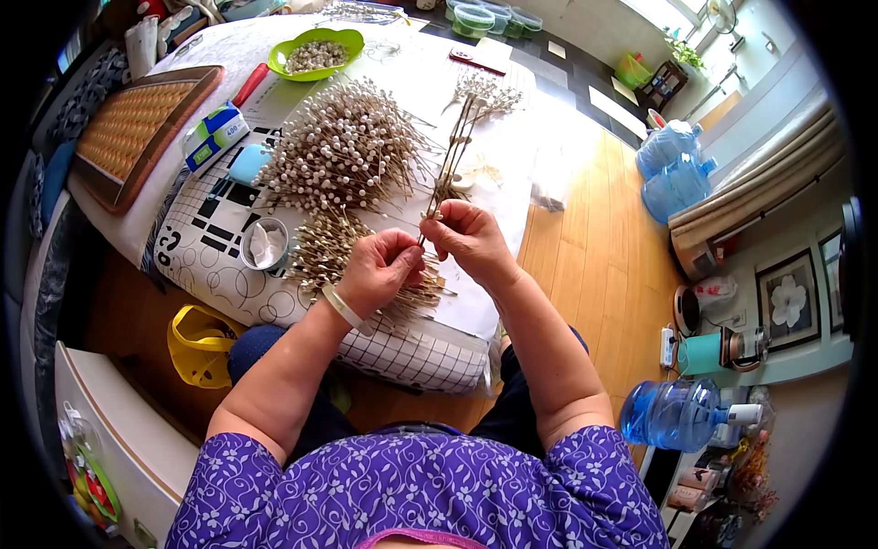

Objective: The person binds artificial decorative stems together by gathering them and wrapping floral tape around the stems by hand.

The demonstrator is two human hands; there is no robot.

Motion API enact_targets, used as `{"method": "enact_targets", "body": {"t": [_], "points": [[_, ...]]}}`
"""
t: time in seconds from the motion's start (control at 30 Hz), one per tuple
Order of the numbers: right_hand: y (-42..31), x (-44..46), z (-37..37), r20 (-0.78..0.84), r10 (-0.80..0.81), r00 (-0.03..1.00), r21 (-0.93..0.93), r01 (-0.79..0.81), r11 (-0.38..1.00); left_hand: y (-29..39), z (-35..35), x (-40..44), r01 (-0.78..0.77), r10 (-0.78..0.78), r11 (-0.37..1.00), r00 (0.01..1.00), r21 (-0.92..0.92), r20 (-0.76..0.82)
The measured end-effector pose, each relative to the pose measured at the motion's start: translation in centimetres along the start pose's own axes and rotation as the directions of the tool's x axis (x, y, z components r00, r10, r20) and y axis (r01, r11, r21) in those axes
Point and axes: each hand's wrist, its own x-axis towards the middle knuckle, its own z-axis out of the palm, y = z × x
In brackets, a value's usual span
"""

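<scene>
A thin brown stem sprig with pale bead-like tips [451, 151] stands out away from me over the table. My left hand [381, 269] pinches its lower end between thumb and fingertips. Just above, my right hand [468, 240] is closed on the same sprig, thumb against fingers. Left of the hands lies a large heap of brown stems with white beads [338, 146]. Nearer to me, partly behind my left hand, is a second bundle of stems with smaller pale tips [331, 242]. More beaded sprigs [498, 99] lie at the sprig's far end.
A white cup [255, 260] with white material inside stands left of the bundle. Farther off are a green bowl [355, 40] of beads, a tissue pack [216, 137] and a light-blue item [249, 165]. A yellow bag [197, 352] sits below the table's left side; blue water jugs [677, 188] stand right.
</scene>
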Motion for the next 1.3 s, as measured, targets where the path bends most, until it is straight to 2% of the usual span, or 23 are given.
{"method": "enact_targets", "body": {"t": [0.1, 0.17, 0.23, 0.3, 0.37, 0.5, 0.57, 0.6, 0.63, 0.67, 0.7, 0.73, 0.77, 0.83, 1.07, 1.13, 1.17, 1.23, 1.3], "points": [[-0.1, 0.1, -0.2, 0.027, 0.008, 1.0, -0.024, -0.007, 1.0, 0.6, 0.0, 0.0, 0.074, -0.074, 0.997, 0.997, 0.014, -0.003], [0.0, 0.1, -0.3, 0.092, 0.063, 0.994, -0.017, -0.062, 0.998, 0.9, -0.3, 0.2, 0.084, -0.084, 0.996, 0.996, -0.004, 0.031], [0.2, 0.1, -0.7, 0.11, 0.053, 0.992, 0.0, -0.053, 0.999, 0.7, -0.9, 0.3, 0.106, -0.106, 0.994, 0.991, 0.01, 0.082], [-0.1, 0.1, -0.8, 0.131, 0.085, 0.988, -0.037, -0.081, 0.996, 1.1, -0.8, 0.1, 0.133, -0.132, 0.991, 0.99, -0.007, 0.056], [-0.1, 0.5, -0.9, 0.133, 0.083, 0.988, -0.109, -0.069, 0.992, 1.0, -0.9, 0.2, 0.201, -0.2, 0.969, 0.98, -0.147, 0.022], [-1.0, 0.7, -1.0, 0.103, 0.119, 0.988, -0.199, -0.097, 0.975, 0.7, -1.0, 0.6, 0.161, -0.157, 0.978, 0.987, -0.134, 0.04], [-1.1, 0.9, -1.7, 0.119, 0.125, 0.985, -0.139, -0.109, 0.984, 0.5, -0.7, 0.7, 0.129, -0.13, 0.979, 0.992, -0.158, 0.006], [-1.7, 0.8, -2.5, 0.065, 0.147, 0.987, -0.03, -0.146, 0.989, 0.6, -0.7, 0.8, 0.091, -0.098, 0.98, 0.995, -0.179, -0.027], [-1.7, 1.1, -4.3, 0.001, 0.084, 0.996, -0.135, -0.083, 0.987, 0.8, -0.8, 0.9, 0.079, -0.086, 0.98, 0.996, -0.182, -0.027], [-1.0, 1.7, -6.5, -0.184, 0.013, 0.983, -0.312, -0.071, 0.948, 1.0, -0.9, 0.9, 0.073, -0.081, 0.982, 0.996, -0.175, -0.039], [0.6, 2.6, -9.3, -0.312, -0.184, 0.932, -0.624, -0.055, 0.78, 1.1, -1.0, 0.9, 0.066, -0.077, 0.983, 0.996, -0.17, -0.055], [0.2, 2.7, -10.1, -0.466, -0.238, 0.852, -0.78, -0.269, 0.565, 1.2, -1.2, 0.8, 0.066, -0.078, 0.984, 0.995, -0.163, -0.069], [0.2, 3.0, -10.7, -0.483, -0.294, 0.824, -0.842, -0.347, 0.412, 1.3, -1.3, 0.8, 0.06, -0.072, 0.985, 0.995, -0.164, -0.072], [1.0, 3.6, -11.4, -0.488, -0.266, 0.831, -0.867, -0.425, 0.262, 1.1, -1.4, 0.8, 0.029, -0.045, 0.985, 0.995, -0.173, -0.088], [3.7, 5.7, -13.0, -0.418, -0.247, 0.874, -0.908, -0.401, 0.12, 1.3, -1.7, 0.9, 0.011, -0.035, 0.984, 0.991, -0.177, -0.131], [2.8, 5.2, -12.9, -0.387, -0.352, 0.852, -0.921, -0.374, 0.107, 1.5, -1.8, 0.8, 0.006, -0.031, 0.985, 0.989, -0.172, -0.145], [2.8, 5.2, -13.5, -0.321, -0.443, 0.837, -0.946, -0.308, 0.104, 1.5, -1.8, 0.8, 0.001, -0.029, 0.985, 0.987, -0.174, -0.158], [-0.2, 4.9, -12.2, -0.34, -0.471, 0.814, -0.94, -0.309, 0.144, 1.9, -1.9, 0.8, -0.015, -0.017, 0.984, 0.984, -0.177, -0.178], [-2.5, 5.2, -11.5, -0.177, -0.557, 0.811, -0.984, -0.151, 0.092, 2.1, -1.7, 0.7, -0.011, -0.022, 0.985, 0.982, -0.175, -0.185]]}}
